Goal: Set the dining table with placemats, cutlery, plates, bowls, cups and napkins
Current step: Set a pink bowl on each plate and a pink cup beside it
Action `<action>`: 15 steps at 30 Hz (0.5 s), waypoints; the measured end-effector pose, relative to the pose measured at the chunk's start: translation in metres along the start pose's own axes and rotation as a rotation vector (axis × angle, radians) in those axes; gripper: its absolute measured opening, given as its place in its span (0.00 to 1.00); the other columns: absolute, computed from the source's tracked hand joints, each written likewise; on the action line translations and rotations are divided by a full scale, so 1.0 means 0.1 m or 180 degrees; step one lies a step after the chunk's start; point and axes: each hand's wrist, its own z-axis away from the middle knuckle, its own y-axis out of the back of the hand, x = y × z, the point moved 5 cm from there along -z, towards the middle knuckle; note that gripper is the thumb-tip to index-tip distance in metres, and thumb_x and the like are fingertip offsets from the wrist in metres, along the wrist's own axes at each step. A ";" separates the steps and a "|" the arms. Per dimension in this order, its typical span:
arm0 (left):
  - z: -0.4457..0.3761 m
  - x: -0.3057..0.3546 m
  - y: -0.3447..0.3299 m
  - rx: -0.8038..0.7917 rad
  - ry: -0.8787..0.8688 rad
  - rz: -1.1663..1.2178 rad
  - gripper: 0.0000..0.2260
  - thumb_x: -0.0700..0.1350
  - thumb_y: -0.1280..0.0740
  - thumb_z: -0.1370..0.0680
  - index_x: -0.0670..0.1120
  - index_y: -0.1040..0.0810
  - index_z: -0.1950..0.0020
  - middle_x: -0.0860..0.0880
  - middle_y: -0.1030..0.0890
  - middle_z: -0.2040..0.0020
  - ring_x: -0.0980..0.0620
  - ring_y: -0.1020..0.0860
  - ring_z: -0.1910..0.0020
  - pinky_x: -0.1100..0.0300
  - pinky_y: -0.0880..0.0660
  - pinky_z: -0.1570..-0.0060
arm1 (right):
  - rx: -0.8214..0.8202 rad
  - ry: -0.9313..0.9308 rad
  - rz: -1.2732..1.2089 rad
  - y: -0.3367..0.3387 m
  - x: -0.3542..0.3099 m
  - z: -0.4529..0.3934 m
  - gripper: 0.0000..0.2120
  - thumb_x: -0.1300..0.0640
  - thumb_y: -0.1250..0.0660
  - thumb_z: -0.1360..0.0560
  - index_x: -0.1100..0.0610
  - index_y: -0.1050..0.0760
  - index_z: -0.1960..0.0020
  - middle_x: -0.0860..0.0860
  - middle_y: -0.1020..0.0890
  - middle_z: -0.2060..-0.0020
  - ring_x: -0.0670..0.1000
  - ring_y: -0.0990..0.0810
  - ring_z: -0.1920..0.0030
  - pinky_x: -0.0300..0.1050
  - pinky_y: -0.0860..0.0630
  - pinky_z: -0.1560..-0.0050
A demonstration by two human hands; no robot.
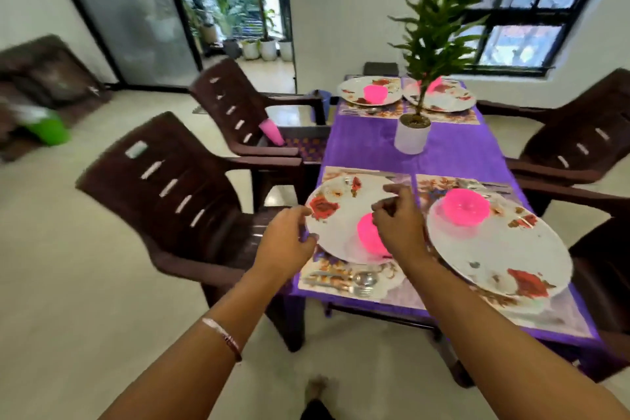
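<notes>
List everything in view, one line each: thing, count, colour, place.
Plates: four, white with red flowers, two near, two far, on placemats.
Bowls: four, pink, one on each plate.
Placemats: floral, under the plates; count unclear at the far end.
Cutlery: silver, on the near left placemat; more beside other plates, blurred.
Tablecloth: one, purple, over the table.
Plant: one, green, in a white pot, table centre.
Chairs: four, dark brown, two each side.
Cups: pink, stacked on the far left chair; count unclear.
Left hand: fingers at the near left plate's rim.
Right hand: over that plate's bowl, loosely curled, holding nothing visible.
</notes>
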 end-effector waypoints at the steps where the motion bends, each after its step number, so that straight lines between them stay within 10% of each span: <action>1: 0.09 -0.06 0.17 0.0065 0.0043 0.0085 0.17 0.45 0.28 0.29 0.47 0.23 0.41 0.48 0.19 0.48 0.49 0.20 0.50 0.56 0.24 0.48 | -0.0126 0.0082 -0.0085 -0.20 -0.15 0.12 0.14 0.68 0.38 0.27 0.53 0.30 0.46 0.56 0.21 0.62 0.59 0.21 0.58 0.56 0.23 0.54; 15: 0.28 -1.73 2.80 0.1363 0.0336 0.0339 0.22 0.42 0.27 0.27 0.45 0.28 0.35 0.49 0.23 0.46 0.54 0.23 0.57 0.62 0.24 0.53 | -0.0520 0.0820 -0.0617 -2.91 -1.95 0.93 0.18 0.71 0.40 0.28 0.51 0.31 0.46 0.47 0.22 0.64 0.44 0.22 0.59 0.31 0.29 0.56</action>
